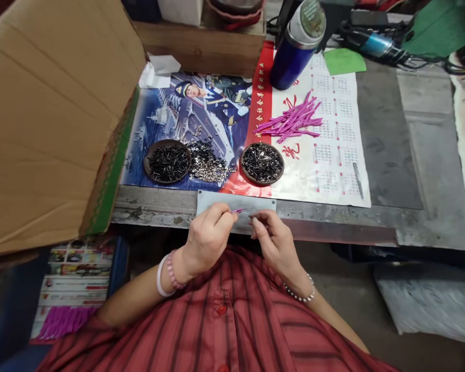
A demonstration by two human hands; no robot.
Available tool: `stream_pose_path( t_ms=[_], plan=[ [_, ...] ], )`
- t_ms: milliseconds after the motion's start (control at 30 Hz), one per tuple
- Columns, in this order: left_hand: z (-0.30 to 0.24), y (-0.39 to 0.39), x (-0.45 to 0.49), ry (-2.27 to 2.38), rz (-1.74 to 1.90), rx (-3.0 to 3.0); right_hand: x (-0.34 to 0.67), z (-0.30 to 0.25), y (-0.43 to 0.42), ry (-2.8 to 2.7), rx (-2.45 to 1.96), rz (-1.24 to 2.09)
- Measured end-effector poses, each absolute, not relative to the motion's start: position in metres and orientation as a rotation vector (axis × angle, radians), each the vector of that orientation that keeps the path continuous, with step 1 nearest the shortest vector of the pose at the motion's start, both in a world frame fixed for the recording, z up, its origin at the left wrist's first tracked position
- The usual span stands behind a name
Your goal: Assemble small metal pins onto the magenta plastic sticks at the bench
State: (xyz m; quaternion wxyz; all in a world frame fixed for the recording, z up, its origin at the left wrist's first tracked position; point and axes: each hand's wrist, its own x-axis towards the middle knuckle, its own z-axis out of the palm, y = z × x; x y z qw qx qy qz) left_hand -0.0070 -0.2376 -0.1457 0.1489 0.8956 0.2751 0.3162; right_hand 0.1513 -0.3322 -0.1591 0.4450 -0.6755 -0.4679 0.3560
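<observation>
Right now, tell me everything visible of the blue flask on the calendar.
The blue flask is a glossy, metal-looking vacuum bottle with a dark blue body, a silver shoulder and a pale, greenish-topped cap. It stands at the far edge of the wall calendar, its base resting on the paper, and looks tilted in this view.

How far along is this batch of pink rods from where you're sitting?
Nothing clearly looks finished; no assembled piece is visible. In hand: the left hand pinches a pink rod, with the right hand close beside it. Left: a loose pile of pink rods, two brown dishes of black screws, and scattered silver washers.
</observation>
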Motion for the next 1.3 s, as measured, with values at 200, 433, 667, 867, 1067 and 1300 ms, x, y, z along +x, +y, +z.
stream_pose_path(
  t_ms=[200,433,667,867,1067,1300],
  plan=[
    [-0.141,-0.241,-0.016,0.761,0.949,2.619,0.141,-0.154,-0.318,-1.087,-1.569,0.932],
    [-0.141,-0.249,-0.021,0.747,0.940,2.642,0.136,-0.154,-0.313,-1.126,-1.585,0.860],
    [-0.143,-0.253,-0.027,0.765,0.935,2.644,0.132,-0.152,-0.312,-1.223,-1.614,0.853],
    [-0.147,-0.254,-0.028,0.749,0.940,2.613,0.130,-0.149,-0.313,-1.173,-1.626,0.887],
    [-0.148,-0.254,-0.028,0.745,0.965,2.590,0.127,-0.145,-0.311,-1.134,-1.615,0.867],
    [-0.148,-0.255,-0.028,0.770,0.952,2.567,0.126,-0.145,-0.310,-1.112,-1.604,0.863]
  ],
)
